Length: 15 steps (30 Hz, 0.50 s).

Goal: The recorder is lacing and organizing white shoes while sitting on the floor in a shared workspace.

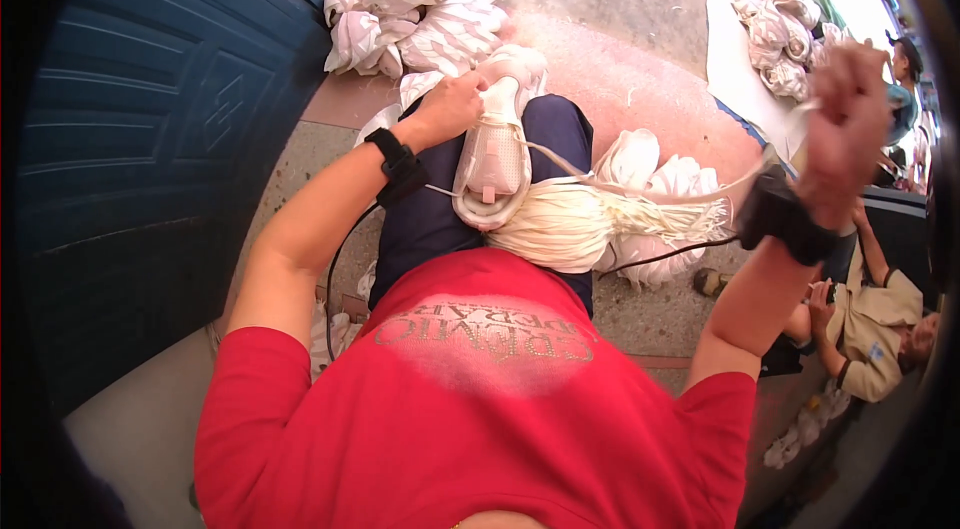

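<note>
Beside left hand [452,111], pink shoe [496,157]

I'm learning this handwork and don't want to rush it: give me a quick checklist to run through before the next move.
1. Pale shoe supported on the lap: ok, it lies at the thighs.
2. Left hand at the shoe: ok, fingers curled at its left side; what they pinch is hidden.
3. Lace leading from shoe toward right hand: ok, it runs out to the right.
4. Lace taut: not ok, it sags in a curve.
5. Right hand's grip on the lace: cannot tell, the raised hand is blurred.
6. Black cable clear of the cream lace bundle: cannot tell, they lie close together in this view.
</note>
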{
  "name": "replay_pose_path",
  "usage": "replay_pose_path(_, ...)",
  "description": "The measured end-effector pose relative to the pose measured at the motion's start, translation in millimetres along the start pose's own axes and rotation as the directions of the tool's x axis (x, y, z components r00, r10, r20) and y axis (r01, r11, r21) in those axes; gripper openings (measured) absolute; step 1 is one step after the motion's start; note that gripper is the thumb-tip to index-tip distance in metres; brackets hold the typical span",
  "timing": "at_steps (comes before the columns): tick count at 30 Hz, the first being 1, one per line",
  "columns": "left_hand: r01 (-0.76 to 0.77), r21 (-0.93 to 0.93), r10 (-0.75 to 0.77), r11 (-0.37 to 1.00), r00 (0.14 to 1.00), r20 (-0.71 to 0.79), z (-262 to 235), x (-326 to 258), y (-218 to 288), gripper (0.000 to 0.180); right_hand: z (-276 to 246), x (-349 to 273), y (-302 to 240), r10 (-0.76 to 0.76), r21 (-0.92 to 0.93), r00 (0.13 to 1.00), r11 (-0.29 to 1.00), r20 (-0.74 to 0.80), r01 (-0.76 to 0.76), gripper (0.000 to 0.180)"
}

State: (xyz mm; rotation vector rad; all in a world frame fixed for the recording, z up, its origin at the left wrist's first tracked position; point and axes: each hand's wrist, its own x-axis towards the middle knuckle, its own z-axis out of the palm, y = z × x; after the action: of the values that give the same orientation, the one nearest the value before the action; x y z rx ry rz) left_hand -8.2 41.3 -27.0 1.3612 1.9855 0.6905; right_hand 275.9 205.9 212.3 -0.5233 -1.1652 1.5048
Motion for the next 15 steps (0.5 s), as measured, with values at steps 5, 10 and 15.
replay_pose_path(5,-0.383,0.178,0.396,0.906,0.917,-0.04,-1,-21,-18,0.035,28,-83,183,0.612,-0.593,0.741,0.715,0.276,-0.37,0.02)
replay_pose_path(10,-0.286,0.171,0.29,0.943,0.957,0.002,-1,-23,-17,0.038,54,-140,247,0.594,-0.924,0.73,0.358,0.337,0.135,0.021)
replay_pose_path(15,-0.151,-0.033,0.152,0.988,0.987,0.044,-1,-20,-24,0.043,67,-155,269,0.379,-0.873,0.79,0.135,0.483,0.469,0.007)
